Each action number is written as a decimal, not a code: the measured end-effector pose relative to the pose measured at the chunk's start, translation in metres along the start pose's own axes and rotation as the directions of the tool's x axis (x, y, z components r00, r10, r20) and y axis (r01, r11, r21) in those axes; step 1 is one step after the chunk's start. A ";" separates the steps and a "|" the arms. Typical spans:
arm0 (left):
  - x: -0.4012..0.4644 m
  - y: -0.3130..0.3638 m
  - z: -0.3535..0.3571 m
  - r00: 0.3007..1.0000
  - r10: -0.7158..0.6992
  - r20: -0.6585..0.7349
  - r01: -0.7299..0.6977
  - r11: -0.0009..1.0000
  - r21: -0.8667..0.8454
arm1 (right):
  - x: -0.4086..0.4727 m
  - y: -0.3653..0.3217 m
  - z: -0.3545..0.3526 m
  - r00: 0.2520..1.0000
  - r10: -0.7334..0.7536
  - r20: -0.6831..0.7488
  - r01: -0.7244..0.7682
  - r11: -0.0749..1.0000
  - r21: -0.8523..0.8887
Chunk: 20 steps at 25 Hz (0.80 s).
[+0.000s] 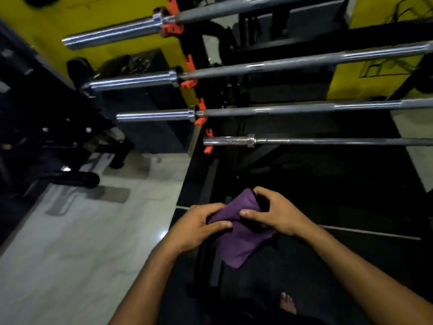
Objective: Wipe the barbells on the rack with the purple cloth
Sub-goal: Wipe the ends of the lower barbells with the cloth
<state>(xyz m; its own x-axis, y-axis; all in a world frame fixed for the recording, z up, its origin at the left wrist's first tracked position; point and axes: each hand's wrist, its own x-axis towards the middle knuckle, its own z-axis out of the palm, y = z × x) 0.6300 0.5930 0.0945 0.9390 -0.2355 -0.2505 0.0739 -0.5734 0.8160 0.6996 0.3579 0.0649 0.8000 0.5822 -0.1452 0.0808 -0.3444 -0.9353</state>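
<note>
Yellow wall and black rack (pixel 199 73) ahead of us; both our left hand (pixel 199 227) and right hand (pixel 274 213) pinch the purple cloth (pixel 241 240) (folded). Four barbells (pixel 269 110) run crosswise above and beyond both hands, the lowest bar (pixel 328 141) nearer our right

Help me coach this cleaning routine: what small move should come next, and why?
Probably lift the purple cloth to the lowest barbell. Both hands, left hand and right hand, grip it low, clear of every bar, and that bar looks nearest.
</note>
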 end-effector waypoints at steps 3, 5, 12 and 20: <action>-0.043 -0.020 -0.011 0.995 -0.066 -0.080 0.075 0.990 0.118 | 0.008 0.007 0.045 0.995 -0.058 0.081 0.067 0.992 -0.107; -0.076 -0.047 -0.020 0.979 -0.113 -0.171 0.138 0.979 0.147 | 0.013 0.007 0.083 0.983 -0.096 0.159 0.125 0.975 -0.185; -0.228 -0.183 -0.032 0.801 -0.407 -0.439 0.527 0.827 0.196 | 0.020 -0.014 0.205 0.975 -0.037 0.217 0.129 0.895 -0.427; -0.363 -0.318 -0.082 0.791 -0.472 -0.389 0.544 0.834 0.094 | 0.024 -0.062 0.341 0.996 -0.008 0.085 0.054 0.832 -0.552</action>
<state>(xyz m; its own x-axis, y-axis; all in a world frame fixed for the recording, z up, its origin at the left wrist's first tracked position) 0.2932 0.9257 -0.0314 0.8387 0.3893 -0.3808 0.5406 -0.6803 0.4950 0.5109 0.6445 0.0097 0.7459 0.6453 -0.1649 0.4385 -0.6621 -0.6077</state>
